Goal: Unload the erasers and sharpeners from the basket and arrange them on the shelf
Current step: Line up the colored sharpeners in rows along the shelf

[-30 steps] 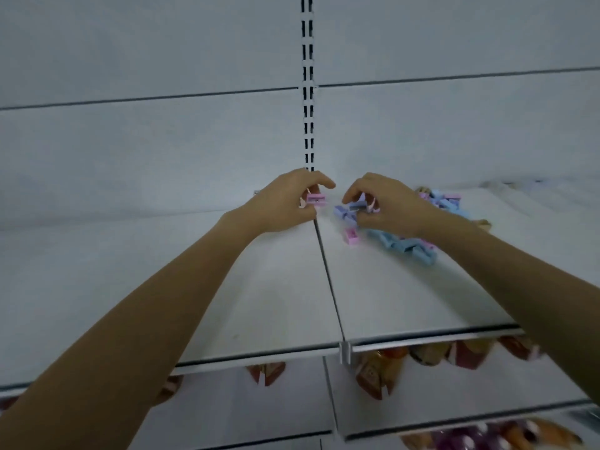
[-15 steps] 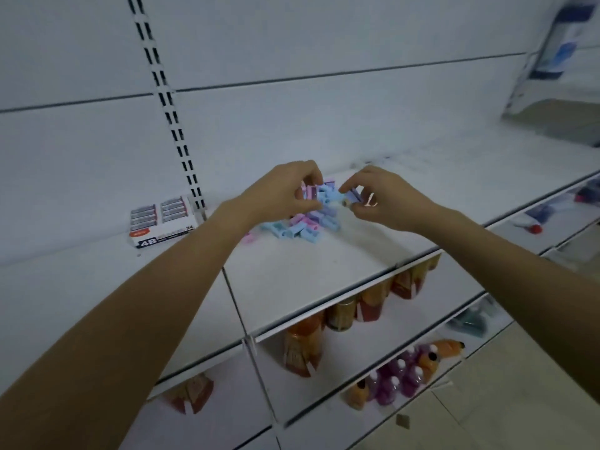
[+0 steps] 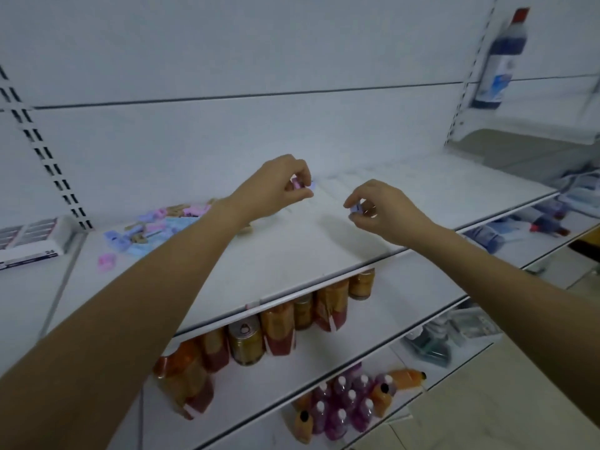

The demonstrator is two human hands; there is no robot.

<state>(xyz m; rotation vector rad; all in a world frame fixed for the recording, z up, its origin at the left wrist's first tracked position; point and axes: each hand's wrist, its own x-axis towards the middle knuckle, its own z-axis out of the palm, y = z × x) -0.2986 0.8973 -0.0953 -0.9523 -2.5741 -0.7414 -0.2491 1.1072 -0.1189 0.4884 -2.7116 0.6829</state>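
Two hands, left hand pinching pink sharpener, right hand pinching blue sharpener

Matt white shelf, small plastic sharpeners, glossy metal cans below.

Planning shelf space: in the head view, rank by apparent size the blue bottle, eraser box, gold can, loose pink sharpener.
1. Blue bottle and eraser box: unranked, look alike, box cropped by the frame.
2. Gold can
3. Loose pink sharpener
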